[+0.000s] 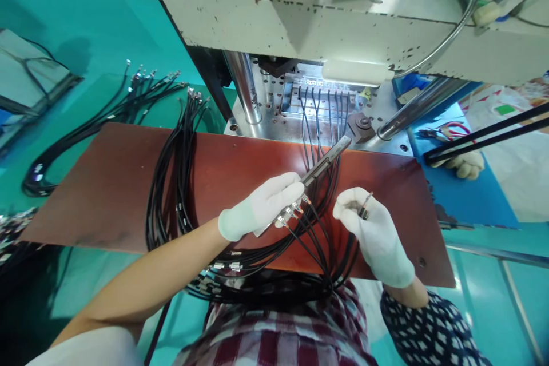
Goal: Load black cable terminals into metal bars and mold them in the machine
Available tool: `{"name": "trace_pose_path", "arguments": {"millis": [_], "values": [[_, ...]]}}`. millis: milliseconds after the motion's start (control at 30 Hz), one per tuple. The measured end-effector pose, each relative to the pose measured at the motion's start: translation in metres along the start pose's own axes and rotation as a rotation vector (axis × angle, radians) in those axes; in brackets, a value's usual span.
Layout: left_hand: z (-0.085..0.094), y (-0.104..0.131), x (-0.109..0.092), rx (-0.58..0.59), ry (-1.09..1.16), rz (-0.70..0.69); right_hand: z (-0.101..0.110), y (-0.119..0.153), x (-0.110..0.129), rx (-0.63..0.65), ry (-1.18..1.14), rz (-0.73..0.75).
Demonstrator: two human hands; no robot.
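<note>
My left hand, in a white glove, is closed around a long metal bar tilted up to the right. Several silver connectors on black cables sit along the bar's lower side, by my fingers. To the right, my gloved right hand pinches a black cable end with a thin metal tip pointing up, apart from the bar. A thick bundle of black cables lies across the board's front edge and my lap. Further back, a metal mould block has several thin cables running out toward me.
A reddish-brown board spans the front of a press with steel columns and a white upper beam. Another cable bundle lies on the board's left; more cables rest beyond. Pliers and a glove lie right.
</note>
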State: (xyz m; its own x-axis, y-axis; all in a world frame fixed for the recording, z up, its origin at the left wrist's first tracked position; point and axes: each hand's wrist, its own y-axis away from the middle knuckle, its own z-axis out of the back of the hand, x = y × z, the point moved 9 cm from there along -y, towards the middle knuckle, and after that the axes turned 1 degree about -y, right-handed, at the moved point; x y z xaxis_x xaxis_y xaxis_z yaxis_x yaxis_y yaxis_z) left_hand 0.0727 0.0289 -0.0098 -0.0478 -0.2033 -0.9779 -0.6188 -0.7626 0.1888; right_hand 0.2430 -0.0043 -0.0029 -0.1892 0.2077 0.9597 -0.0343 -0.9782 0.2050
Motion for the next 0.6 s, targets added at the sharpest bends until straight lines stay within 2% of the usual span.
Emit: {"name": "trace_pose_path", "arguments": {"millis": [133,267,367,467,533,600], "values": [[0.0,0.0,0.001,0.009,0.024,-0.007,-0.001,0.004,-0.018,0.04,-0.226,-0.039],[0.0,0.0,0.0,0.016,0.038,-0.008,-0.008,0.009,-0.028,0.156,-0.294,-0.154],[0.0,0.0,-0.001,0.029,0.042,-0.014,-0.01,0.011,-0.026,0.213,-0.126,-0.193],[0.0,0.0,-0.001,0.036,0.05,-0.015,-0.015,0.013,-0.017,0.308,0.019,-0.172],[0.001,0.0,-0.001,0.038,0.06,-0.008,-0.02,0.016,-0.013,0.384,-0.017,-0.18],[0.001,0.0,-0.001,0.045,0.066,-0.004,-0.021,0.018,-0.008,0.389,-0.189,-0.2]]}}
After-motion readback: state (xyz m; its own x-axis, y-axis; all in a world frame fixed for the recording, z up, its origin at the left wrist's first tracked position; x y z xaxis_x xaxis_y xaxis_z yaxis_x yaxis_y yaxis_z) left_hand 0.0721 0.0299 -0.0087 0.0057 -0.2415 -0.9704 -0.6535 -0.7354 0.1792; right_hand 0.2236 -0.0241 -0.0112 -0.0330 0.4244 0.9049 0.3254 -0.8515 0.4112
